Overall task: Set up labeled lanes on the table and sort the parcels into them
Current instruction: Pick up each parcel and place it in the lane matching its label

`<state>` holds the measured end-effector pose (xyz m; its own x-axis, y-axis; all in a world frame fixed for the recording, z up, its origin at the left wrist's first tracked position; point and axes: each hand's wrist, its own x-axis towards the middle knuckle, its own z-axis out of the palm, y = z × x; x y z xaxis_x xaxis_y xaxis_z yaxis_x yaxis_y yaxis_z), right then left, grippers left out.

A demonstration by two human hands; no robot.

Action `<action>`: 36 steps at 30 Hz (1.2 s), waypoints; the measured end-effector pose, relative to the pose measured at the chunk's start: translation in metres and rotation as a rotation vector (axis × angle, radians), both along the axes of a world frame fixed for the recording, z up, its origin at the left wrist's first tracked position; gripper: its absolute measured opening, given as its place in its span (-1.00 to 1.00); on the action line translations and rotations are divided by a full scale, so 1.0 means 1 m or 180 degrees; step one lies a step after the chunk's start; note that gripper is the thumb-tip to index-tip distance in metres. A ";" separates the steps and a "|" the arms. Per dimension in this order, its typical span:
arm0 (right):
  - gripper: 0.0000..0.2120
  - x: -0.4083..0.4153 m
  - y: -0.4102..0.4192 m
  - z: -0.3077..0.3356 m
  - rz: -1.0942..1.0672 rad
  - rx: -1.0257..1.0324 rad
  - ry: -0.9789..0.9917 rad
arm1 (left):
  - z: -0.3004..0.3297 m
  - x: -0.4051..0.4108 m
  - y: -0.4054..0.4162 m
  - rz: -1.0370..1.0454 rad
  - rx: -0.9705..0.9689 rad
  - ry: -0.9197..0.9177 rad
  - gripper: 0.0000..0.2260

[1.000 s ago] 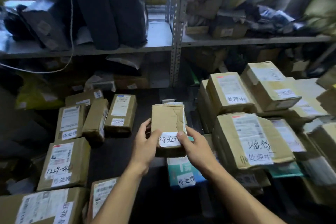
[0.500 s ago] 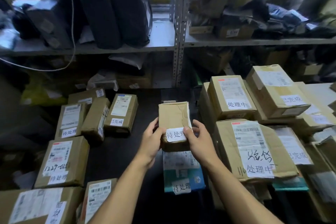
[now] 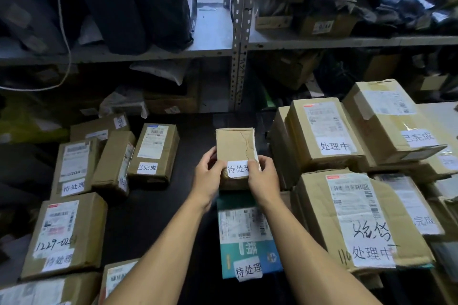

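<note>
A small brown cardboard parcel with a white handwritten label lies on the dark table in the middle. My left hand grips its near left side. My right hand grips its near right side, thumb on the label. Just in front lies a teal and white parcel with the same kind of label. Labeled parcels lie in a group on the left and in a stack on the right.
A metal shelf rack stands behind the table, loaded with dark bags and boxes. A brown box labeled in white lies left of the held parcel. Taller stacked boxes crowd its right side. A white cable hangs at the left.
Both hands have carried the small parcel forward, away from me, and lowered it onto the table beyond the teal parcel. The view has shifted slightly with it.
</note>
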<state>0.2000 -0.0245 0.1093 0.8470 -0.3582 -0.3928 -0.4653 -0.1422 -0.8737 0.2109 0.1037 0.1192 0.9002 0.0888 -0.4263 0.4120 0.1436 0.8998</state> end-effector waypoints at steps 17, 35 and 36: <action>-0.57 -0.002 -0.003 -0.006 0.0182 -0.0149 -0.0026 | -0.012 -0.002 0.003 -0.0401 0.0464 -0.0196 -0.40; -0.56 -0.027 0.088 0.050 0.1455 -0.1420 -0.1573 | 0.006 -0.043 0.110 0.0492 0.1023 -0.0501 -0.62; -0.55 -0.029 0.097 0.049 0.1553 -0.1374 -0.1547 | 0.006 -0.050 0.122 0.0567 0.1036 -0.0499 -0.63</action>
<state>0.1706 0.0730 0.1585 0.9873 0.0595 0.1473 0.1532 -0.6016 -0.7839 0.1613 0.2256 0.1254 0.9104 0.3571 -0.2090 0.2606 -0.1026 0.9600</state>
